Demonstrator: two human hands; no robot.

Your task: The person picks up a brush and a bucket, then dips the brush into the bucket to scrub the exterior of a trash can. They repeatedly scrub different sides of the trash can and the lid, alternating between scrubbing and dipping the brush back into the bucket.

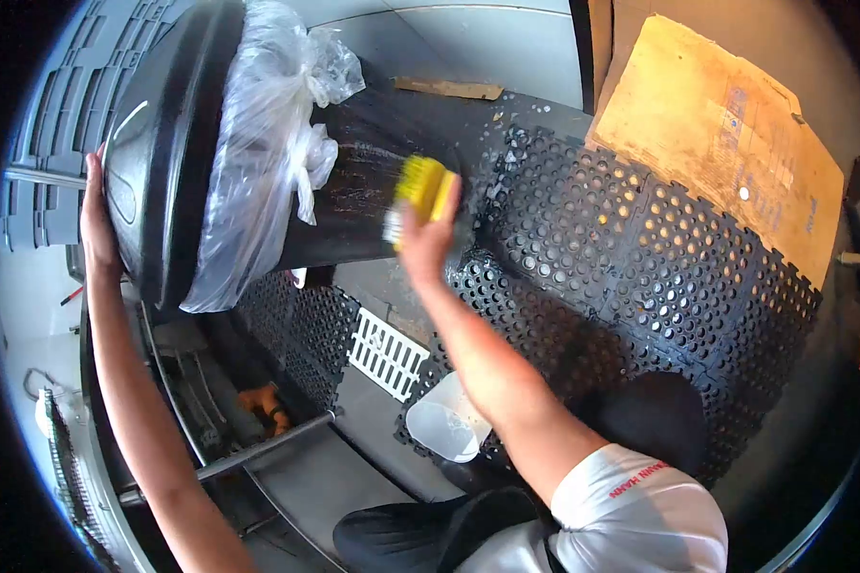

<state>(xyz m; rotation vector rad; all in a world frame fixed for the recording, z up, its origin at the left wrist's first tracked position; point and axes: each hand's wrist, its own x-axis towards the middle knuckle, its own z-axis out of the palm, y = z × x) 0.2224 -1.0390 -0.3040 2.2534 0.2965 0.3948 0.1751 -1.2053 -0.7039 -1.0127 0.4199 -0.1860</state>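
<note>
A black trash bin (373, 220) is tipped on its side, its domed lid (162, 162) toward the left. Clear plastic bag film (258, 143), knotted in two places, wraps the rim below the lid. My left hand (97, 224) is closed against the lid's outer edge, steadying the bin. In my right hand (426, 234) is a yellow scrubbing brush (420, 186), slightly blurred, over the wet side of the bin. Below my right forearm stands a whitish plastic container (449, 420).
Perforated black mats (592, 229) cover much of the wet floor, with flattened cardboard (707, 143) at the right. A white drain grate (389, 353) lies below the bin. Grey crates (76, 95) stand at upper left, near a metal rack rail (229, 458).
</note>
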